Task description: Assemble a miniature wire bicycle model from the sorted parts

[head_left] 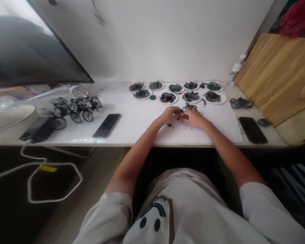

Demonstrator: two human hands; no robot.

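My left hand [170, 115] and my right hand [194, 118] meet over the white board, fingers closed together. Between their fingertips is a small dark model bicycle part [183, 116]; its exact shape is mostly hidden by the fingers. Just beyond the hands lies a dark wheel-like piece [190, 107]. A few thin dark parts [169, 125] rest on the board below my left hand. Behind stand several white plates heaped with dark bicycle parts, among them a plate of black pieces [168, 98] and a plate with wheels [212, 97].
Several model bicycles [75, 110] stand at left, near a black box [38, 130] and a white basin [12, 117]. One phone [106, 125] lies left of my arms, another phone [252, 130] at right by a dark mouse [264, 122]. A monitor [35, 47] overhangs the left side.
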